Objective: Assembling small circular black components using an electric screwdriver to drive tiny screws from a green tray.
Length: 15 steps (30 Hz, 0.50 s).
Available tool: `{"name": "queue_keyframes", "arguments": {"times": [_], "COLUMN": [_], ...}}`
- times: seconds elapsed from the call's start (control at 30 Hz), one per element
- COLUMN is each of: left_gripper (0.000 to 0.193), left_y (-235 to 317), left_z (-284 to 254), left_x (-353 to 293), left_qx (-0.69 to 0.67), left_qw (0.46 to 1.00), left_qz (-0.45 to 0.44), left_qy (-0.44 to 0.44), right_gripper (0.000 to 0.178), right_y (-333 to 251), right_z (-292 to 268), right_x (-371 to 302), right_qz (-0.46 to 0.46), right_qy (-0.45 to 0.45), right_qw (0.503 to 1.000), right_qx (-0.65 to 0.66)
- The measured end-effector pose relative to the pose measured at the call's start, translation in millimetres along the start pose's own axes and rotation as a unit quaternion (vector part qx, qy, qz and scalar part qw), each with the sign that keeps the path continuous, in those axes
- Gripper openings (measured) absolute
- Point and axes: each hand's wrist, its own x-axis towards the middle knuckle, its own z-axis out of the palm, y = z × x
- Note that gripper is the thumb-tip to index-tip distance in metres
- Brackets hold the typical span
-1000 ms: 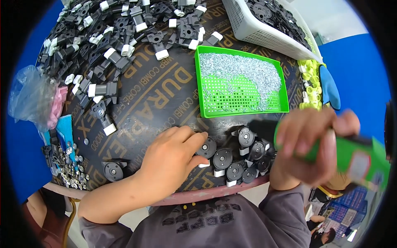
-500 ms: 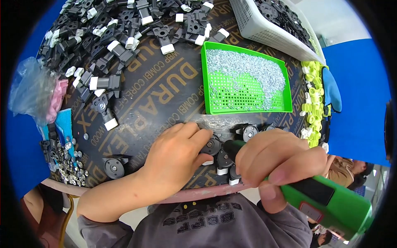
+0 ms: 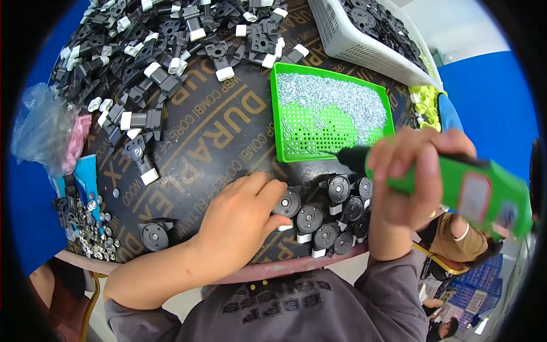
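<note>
a person's two bare hands over a dark, printed tabletop (image 3: 211,151), seen from above. the left forearm slants up from the lower left across the table's edge, and the left hand (image 3: 239,214) lies low with its back upward, its fingers bent and bunched together. its thumb and index finger pinch the left side of a round black part (image 3: 287,203) near the table's front edge. the right forearm stands nearly straight up from a grey sleeve (image 3: 393,285). the right hand (image 3: 405,171), a little blurred, is raised with its fingers wrapped firmly around a green power driver (image 3: 484,199). the tool's body leans out to the right, and its black nose (image 3: 351,158) points left, overlapping the lower edge of a green tray (image 3: 276,114) of small silvery screws (image 3: 325,91); whether they touch, i cannot tell. more round black parts (image 3: 326,235) cluster between the hands.
</note>
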Motion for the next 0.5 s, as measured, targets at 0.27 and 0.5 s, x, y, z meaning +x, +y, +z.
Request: {"name": "queue_keyframes", "arguments": {"times": [0.27,0.5], "left_gripper": [0.043,0.043], "left_y": [2,1], "left_z": [1,1], "left_x": [0,0], "left_qx": [-0.014,-0.006], "left_qw": [1.000,1.000], "left_qz": [-0.024,-0.015], "left_qy": [-0.002,-0.001], "right_gripper": [0.023,0.018], "right_y": [35,33], "right_z": [-14,-18], "right_x": [8,8], "right_qz": [-0.042,-0.026], "right_qy": [-0.007,-0.024], "right_qw": [0.998,0.996], "right_qx": [-0.050,-0.079]}}
